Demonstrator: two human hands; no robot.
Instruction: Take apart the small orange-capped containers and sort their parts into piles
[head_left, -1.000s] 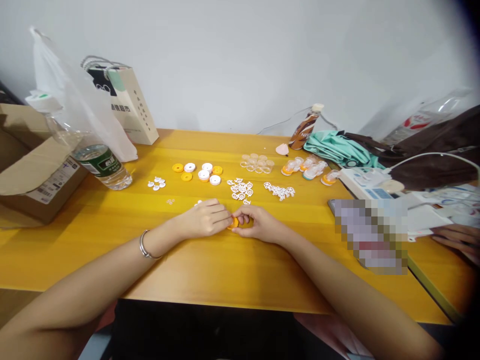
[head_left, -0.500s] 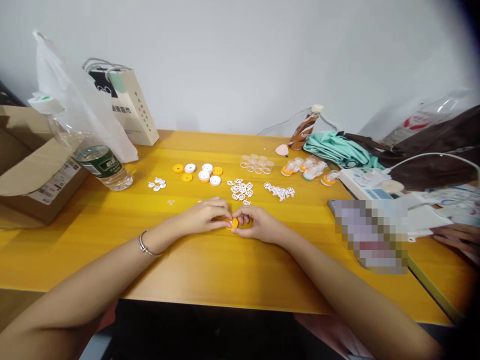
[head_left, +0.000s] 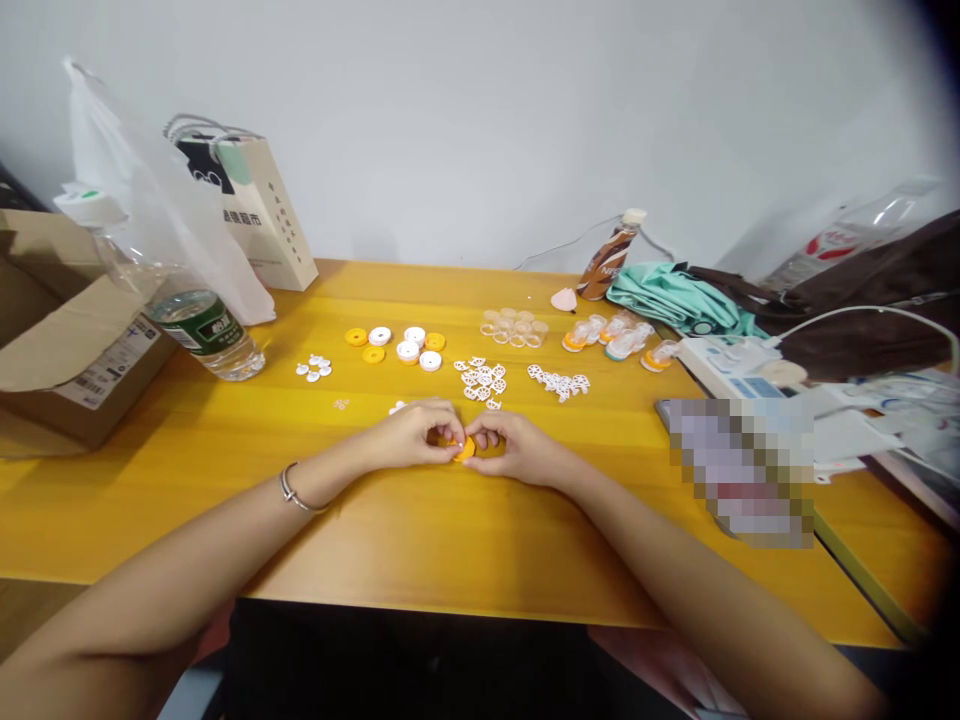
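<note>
While the left hand and right hand pinch an orange disc, clear-topped units look assembled; cups and spoked pieces seem unused.

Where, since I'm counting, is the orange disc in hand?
Just below the head view's centre, the orange disc is between the left hand and right hand.

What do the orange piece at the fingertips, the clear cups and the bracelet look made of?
Orange piece: probably plastic, smooth; bright, even colour, though it's partly covered.
Clear cups: likely plastic; see-through walls, though glass isn't ruled out.
Bracelet: apparently polished metal; silvery with bright highlights.
</note>
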